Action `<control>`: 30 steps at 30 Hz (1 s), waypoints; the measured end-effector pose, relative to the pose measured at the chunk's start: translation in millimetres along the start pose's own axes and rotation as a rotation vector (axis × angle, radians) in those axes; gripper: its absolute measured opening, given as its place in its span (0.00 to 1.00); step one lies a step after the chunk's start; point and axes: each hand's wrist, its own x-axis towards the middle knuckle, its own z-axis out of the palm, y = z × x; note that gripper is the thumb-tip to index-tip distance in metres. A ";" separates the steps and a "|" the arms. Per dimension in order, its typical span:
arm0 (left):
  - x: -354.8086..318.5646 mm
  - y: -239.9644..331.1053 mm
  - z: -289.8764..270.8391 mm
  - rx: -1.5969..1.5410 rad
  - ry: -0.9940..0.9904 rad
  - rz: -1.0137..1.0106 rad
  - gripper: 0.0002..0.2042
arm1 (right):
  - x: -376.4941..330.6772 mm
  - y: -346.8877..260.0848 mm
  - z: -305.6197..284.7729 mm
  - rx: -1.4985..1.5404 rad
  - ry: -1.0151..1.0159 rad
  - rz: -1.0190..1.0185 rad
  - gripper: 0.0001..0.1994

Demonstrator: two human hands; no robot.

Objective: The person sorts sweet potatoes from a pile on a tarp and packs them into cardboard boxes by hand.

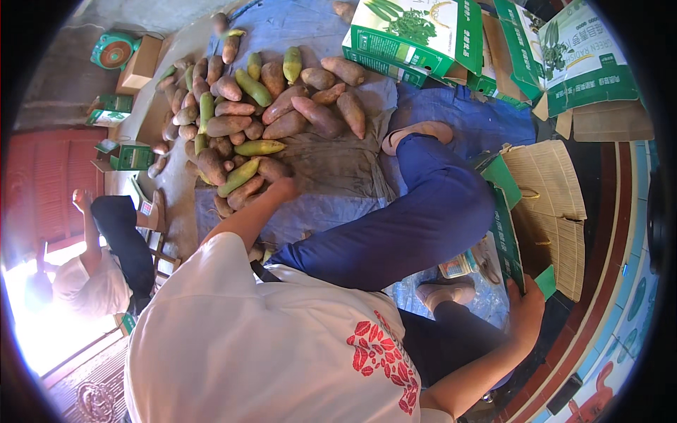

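At the near edge of a pile of sweet potatoes and green radishes, my left hand (283,189) is closed around the end of a reddish-brown sweet potato (273,168). Its fingertips are partly hidden. Beside it lie a green radish (240,176) and another sweet potato (245,193). Off to the right, my right hand (527,303) grips the edge of an open green carton (505,229), with thumb and fingers closed over its wall. Brown cardboard flaps (546,173) spread out from this carton. My bent leg hides part of it.
A blue sheet (416,106) lies under the pile. Green-and-white cartons (416,32) stand at the back right, an open one (578,63) beside them. At left, another person (95,282) sits near small green boxes (130,156). A teal round device (114,51) stands behind.
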 end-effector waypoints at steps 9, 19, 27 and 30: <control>-21.2 -9.6 -11.8 -0.111 0.103 -0.397 0.25 | 5.7 5.3 1.0 0.036 -0.060 0.133 0.10; -0.5 -83.1 -10.4 -0.166 0.322 -0.562 0.29 | 3.0 13.1 8.5 0.113 0.051 0.038 0.09; -7.9 -88.6 -16.1 -0.147 0.247 -0.567 0.37 | 2.3 5.8 7.2 0.017 0.114 0.026 0.11; -8.3 -91.9 -16.8 -0.029 0.222 -0.587 0.37 | 2.3 -1.1 4.3 0.075 0.068 0.125 0.10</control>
